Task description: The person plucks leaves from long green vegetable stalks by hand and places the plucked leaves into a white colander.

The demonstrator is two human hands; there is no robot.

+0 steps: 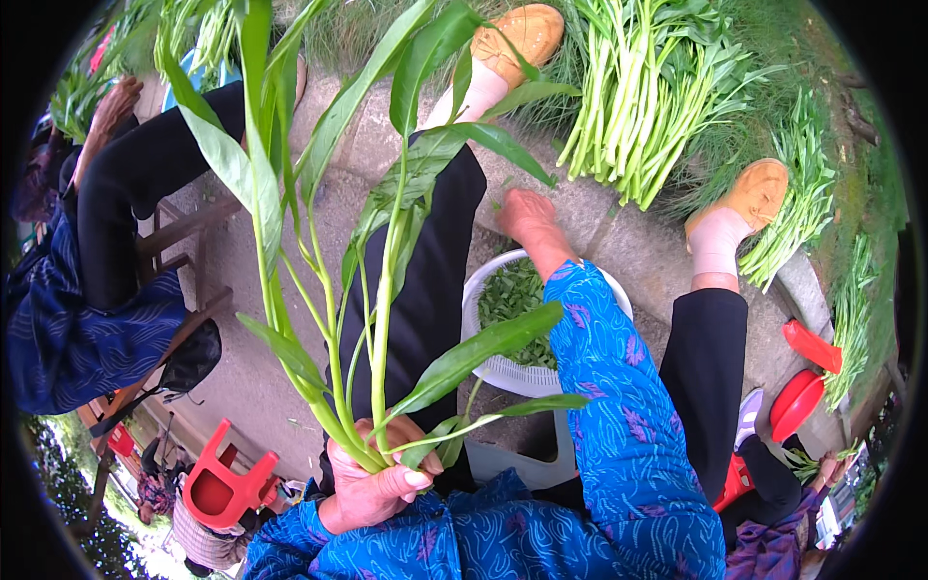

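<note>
My left hand (380, 464) grips several leafy green stems, likely water spinach (330, 341), by their lower ends. Their long leaves fan up and away across the view. My right hand (528, 214) reaches beyond a white plastic basket (475, 290), low over the paving near the kerb. Its fingers curl down out of sight, with small green scraps beside them. Chopped green leaves and stem pieces (511, 304) lie in the basket, which stands between my legs, partly hidden by my right forearm.
A large bundle of green stems (623, 116) lies on grass beyond the kerb; more bundles (797, 196) lie to the right. A person sits on a wooden chair (192, 254) at left. Red stools (228, 478) stand behind. A red basin (797, 406) is at right near another person.
</note>
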